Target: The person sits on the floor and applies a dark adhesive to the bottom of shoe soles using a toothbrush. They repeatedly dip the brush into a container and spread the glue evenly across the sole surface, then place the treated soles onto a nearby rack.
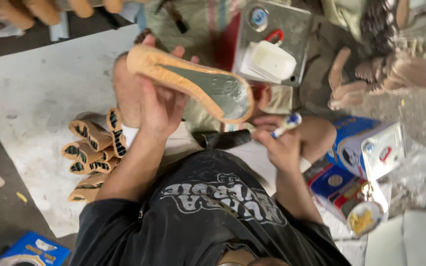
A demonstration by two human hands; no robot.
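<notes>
My left hand (159,101) is raised and grips a tan shoe sole (193,81) by its edge, the grey inner face turned toward me. Lower and to the right, my right hand (278,143) holds a small brush or applicator with a blue and white tip (288,123), pointed up near the wide end of the sole without touching it. Both hands are above my lap, over a dark printed shirt.
A pile of tan soles with dark patterned faces (92,150) lies left on a white sheet (40,83). A square metal can with a white jug (271,47) sits ahead. Blue cans (366,145) and an open glue tin (363,216) stand right. More soles (351,86) lie far right.
</notes>
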